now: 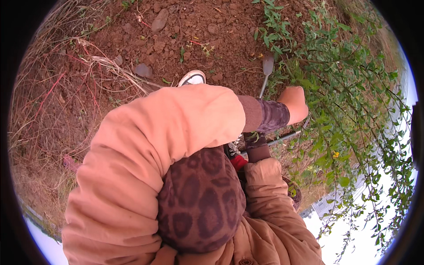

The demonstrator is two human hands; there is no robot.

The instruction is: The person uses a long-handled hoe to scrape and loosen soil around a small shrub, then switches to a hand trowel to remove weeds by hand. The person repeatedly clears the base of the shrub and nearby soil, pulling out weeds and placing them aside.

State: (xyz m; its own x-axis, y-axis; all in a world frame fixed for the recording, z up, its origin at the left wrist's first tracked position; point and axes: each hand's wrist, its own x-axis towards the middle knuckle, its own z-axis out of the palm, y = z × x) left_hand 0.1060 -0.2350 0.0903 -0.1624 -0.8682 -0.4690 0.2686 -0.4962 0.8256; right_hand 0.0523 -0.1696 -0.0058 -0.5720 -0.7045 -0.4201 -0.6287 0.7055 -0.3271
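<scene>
My left arm, in a tan sleeve, reaches across to the right. My left hand (294,105) is closed in a fist at the edge of a leafy green bush (335,84); what it grips, if anything, is hidden. A hand tool with a narrow grey blade and thin metal shaft (267,65) points away from me, its blade on the soil beside the bush. Its shaft runs back behind my left forearm. My right forearm (265,174) comes up beneath the left one, and the right hand is hidden there. A dark rod (285,138) lies just below my left wrist.
Reddish-brown soil (207,35) with stones and small weeds stretches ahead. Dry grass (48,119) covers the left side. A white-toed shoe (193,77) shows past my left sleeve. My knee (201,201), in spotted brown cloth, rises between the arms. Bush branches hang at the right.
</scene>
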